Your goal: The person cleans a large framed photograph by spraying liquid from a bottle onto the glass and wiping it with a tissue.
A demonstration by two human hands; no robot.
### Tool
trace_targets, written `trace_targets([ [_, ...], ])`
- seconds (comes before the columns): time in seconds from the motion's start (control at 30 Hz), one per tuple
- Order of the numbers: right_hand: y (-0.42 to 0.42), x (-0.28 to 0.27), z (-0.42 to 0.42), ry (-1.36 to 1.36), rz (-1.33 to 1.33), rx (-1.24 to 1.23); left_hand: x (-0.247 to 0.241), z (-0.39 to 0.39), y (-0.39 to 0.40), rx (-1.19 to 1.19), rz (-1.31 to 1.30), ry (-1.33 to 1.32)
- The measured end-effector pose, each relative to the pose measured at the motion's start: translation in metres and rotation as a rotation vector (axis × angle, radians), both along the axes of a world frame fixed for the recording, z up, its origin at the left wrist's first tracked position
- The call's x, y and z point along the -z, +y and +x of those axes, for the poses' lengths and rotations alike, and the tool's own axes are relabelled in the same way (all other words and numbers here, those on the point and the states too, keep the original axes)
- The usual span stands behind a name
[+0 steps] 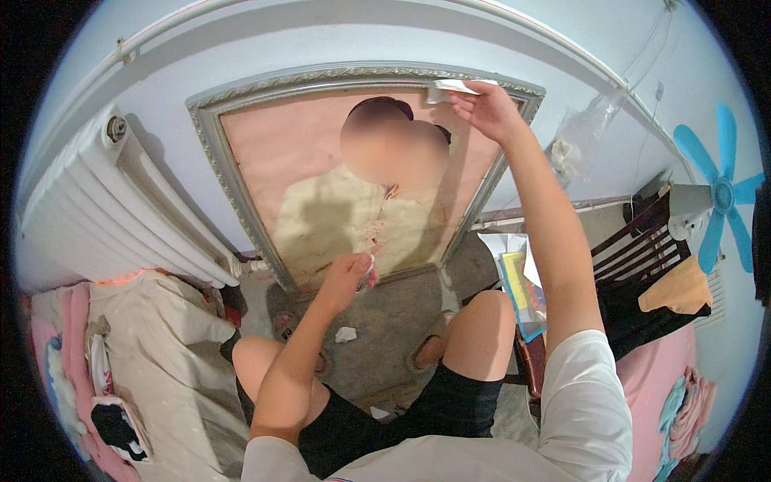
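A large framed portrait photograph (271, 144) of two people leans against the wall, its silver-grey moulded frame (289, 78) standing near the floor. My right hand (486, 113) is raised to the upper right of the picture. Its fingers hold a white tissue or cloth (453, 86) at the frame's top bar. Lower down, my left hand (349, 278) is closed in front of the picture's bottom part. A small whitish thing (369, 265) shows partly between thumb and fingers; most of it is hidden. Shadows fall across the photograph.
A white radiator (120, 205) stands left of the frame, beside beige cloth (181, 331). Crumpled white paper (345, 335) lies on the floor between my feet. At right are a dark slatted chair (638, 235), papers (521, 283) and a blue-bladed fan (723, 193).
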State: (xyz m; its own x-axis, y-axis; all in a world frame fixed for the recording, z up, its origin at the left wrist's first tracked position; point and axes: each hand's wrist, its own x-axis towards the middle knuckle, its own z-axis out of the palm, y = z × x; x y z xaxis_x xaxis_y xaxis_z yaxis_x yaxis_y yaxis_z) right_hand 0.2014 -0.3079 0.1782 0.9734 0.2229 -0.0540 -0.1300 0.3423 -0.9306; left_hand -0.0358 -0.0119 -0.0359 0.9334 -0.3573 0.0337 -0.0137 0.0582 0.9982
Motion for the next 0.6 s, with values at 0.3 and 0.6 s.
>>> trace_targets([
  [0.3,-0.047,0.004,0.003,-0.015,0.043,0.136,-0.010,-0.002,-0.003,0.024,-0.055,-0.058],
  [0.6,0.033,0.015,-0.002,-0.084,0.042,0.135,-0.021,-0.008,0.002,0.011,-0.034,-0.034],
])
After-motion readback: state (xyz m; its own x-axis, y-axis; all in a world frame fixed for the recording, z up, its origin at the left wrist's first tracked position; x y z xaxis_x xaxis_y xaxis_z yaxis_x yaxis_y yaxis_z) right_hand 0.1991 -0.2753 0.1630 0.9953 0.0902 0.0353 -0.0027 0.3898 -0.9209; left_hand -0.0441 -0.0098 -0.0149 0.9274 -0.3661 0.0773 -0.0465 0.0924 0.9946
